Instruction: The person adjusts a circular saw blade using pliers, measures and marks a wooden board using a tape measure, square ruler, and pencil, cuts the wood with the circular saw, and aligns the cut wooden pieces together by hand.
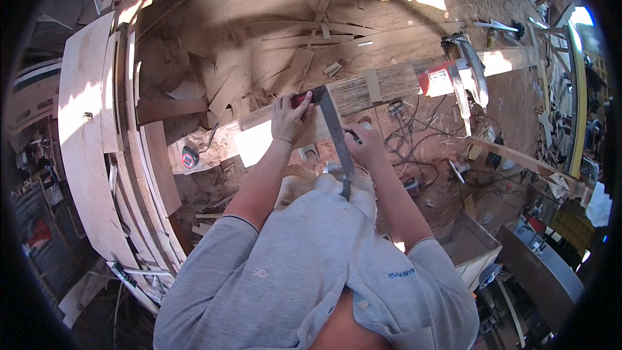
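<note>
Square (331,115) is over the plank (398,81), blade toward the shirt (304,240). Prob stiff, kinda light metal, might slide, so imo grab the red handle (300,98). L hand (289,120) fingers r gripping it; R hand (367,148) fingers pinch a dark pen (354,136) beside the blade.

Boards (87,136) at left, tape measure (189,157) on left end of beam (403,81), square (333,126) across its middle, cables (409,135) to right
</note>
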A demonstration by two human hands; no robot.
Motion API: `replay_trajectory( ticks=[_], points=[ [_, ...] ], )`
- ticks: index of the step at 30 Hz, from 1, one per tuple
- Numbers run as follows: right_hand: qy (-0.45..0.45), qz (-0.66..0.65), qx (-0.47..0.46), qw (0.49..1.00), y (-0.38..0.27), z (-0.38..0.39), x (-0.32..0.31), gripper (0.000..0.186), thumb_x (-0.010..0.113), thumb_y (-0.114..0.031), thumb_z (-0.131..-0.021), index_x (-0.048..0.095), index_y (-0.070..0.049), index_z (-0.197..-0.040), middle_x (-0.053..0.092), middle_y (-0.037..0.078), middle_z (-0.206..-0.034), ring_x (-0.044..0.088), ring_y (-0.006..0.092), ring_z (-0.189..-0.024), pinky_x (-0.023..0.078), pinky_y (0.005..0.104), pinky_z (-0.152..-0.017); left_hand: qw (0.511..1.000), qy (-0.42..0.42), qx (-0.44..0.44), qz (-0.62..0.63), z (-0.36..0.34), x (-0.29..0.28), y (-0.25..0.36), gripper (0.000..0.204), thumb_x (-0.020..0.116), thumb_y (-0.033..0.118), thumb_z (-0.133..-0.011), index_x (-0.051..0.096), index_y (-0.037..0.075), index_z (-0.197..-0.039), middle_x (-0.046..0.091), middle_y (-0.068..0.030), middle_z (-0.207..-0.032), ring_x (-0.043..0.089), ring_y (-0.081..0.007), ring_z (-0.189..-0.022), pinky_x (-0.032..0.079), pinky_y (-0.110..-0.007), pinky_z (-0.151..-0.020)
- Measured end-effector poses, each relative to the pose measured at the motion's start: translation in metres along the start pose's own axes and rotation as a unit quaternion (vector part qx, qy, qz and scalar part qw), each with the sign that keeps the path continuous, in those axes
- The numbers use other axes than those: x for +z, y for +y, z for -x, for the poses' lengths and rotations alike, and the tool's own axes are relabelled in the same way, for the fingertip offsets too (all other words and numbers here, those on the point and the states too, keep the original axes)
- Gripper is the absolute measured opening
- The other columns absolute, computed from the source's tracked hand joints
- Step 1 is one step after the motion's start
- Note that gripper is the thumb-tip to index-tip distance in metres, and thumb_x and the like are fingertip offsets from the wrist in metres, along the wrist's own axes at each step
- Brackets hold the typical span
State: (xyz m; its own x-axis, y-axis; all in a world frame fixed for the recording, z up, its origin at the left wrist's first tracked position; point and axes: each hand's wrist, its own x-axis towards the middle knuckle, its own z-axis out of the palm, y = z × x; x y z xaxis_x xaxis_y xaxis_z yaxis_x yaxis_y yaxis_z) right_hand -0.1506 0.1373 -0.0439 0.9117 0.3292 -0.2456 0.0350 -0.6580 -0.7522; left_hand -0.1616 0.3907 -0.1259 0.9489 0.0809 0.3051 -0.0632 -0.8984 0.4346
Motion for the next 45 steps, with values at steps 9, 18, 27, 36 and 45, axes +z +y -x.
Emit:
replay_trajectory(
  ticks=[9, 18, 27, 36, 45],
  points=[
    [-0.021, 0.067, 0.020, 0.997, -0.023, -0.104, 0.003, 0.034, 0.063, -0.032, -0.095, 0.079, -0.002, -0.098, 0.075, 0.028, -0.094, 0.074, 0.0455, -0.091, 0.059, 0.0523, -0.085, 1.000, 0.016, 0.015, -0.002, -0.004, -0.001, 0.003, 0.042, 0.081, 0.033, -0.094, 0.076, 0.027, -0.135, 0.063, -0.0153, -0.123, 0.061, -0.0363, -0.109, 0.052, -0.050, -0.092],
    [0.032, -0.085, -0.033, 0.995, 0.002, -0.026, 0.006, 0.028, 0.068, -0.021, -0.097, 0.081, -0.005, -0.116, 0.079, 0.021, -0.102, 0.079, 0.0352, -0.095, 0.061, 0.0425, -0.085, 1.000, 0.000, -0.005, -0.006, 0.001, 0.004, -0.001, 0.044, 0.078, 0.035, -0.095, 0.073, 0.032, -0.138, 0.061, -0.0117, -0.121, 0.060, -0.0343, -0.112, 0.051, -0.051, -0.098],
    [0.122, -0.069, -0.016, 0.990, 0.038, 0.064, 0.043, 0.024, 0.078, -0.027, -0.094, 0.072, -0.007, -0.106, 0.069, 0.014, -0.087, 0.069, 0.0353, -0.091, 0.055, 0.0448, -0.077, 1.000, -0.001, -0.007, 0.004, 0.000, 0.000, 0.004, 0.039, 0.078, 0.035, -0.096, 0.077, 0.026, -0.134, 0.063, -0.0157, -0.126, 0.060, -0.0365, -0.113, 0.052, -0.051, -0.097],
    [0.249, -0.114, 0.040, 0.961, 0.049, 0.040, 0.054, 0.029, 0.082, -0.016, -0.094, 0.054, -0.006, -0.094, 0.057, 0.006, -0.076, 0.059, 0.0133, -0.067, 0.047, 0.0333, -0.060, 0.999, -0.012, -0.035, 0.017, -0.001, 0.003, 0.002, 0.066, 0.070, 0.035, -0.100, 0.051, 0.013, -0.159, 0.055, -0.0207, -0.148, 0.054, -0.0416, -0.135, 0.043, -0.055, -0.116],
    [0.426, -0.105, 0.178, 0.881, 0.127, -0.011, 0.025, 0.034, 0.085, -0.023, -0.093, 0.055, -0.007, -0.095, 0.056, 0.004, -0.085, 0.055, 0.0148, -0.073, 0.049, 0.0359, -0.068, 0.999, -0.038, -0.037, 0.010, 0.002, 0.008, -0.001, 0.051, 0.066, 0.033, -0.102, 0.055, 0.008, -0.145, 0.057, -0.0203, -0.144, 0.055, -0.0411, -0.134, 0.043, -0.054, -0.115]
  ],
)
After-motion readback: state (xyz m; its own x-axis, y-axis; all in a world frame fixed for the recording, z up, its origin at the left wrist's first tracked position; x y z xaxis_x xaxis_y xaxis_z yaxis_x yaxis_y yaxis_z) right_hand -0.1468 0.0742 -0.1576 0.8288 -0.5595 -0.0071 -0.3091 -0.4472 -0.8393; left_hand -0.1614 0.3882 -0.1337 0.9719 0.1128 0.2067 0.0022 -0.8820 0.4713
